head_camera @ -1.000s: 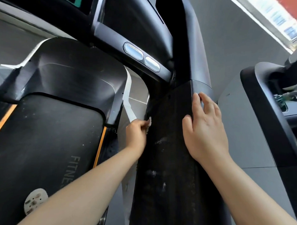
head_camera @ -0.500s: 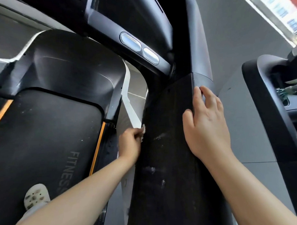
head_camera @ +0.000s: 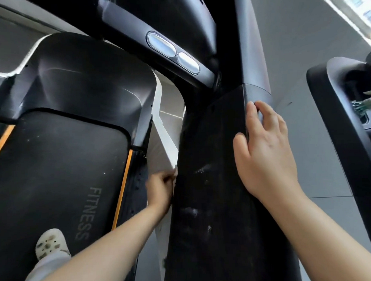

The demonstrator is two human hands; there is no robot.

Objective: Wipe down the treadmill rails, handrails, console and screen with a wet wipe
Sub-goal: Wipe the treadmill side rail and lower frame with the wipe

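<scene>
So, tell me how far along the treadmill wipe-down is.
Nothing shows as finished: the black handrail carries whitish smudges along its top. In hand: the left hand holds a wet wipe against the handrail's inner side, while the right hand rests on its outer edge. The belt is speckled with dust, and the silver sensor pads are untouched. The screen is mostly out of view.

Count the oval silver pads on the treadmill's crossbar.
2. Both sit side by side on the dark crossbar above the belt: the upper silver pad further left, the lower silver pad nearer the upright post. Others may lie out of frame.
</scene>
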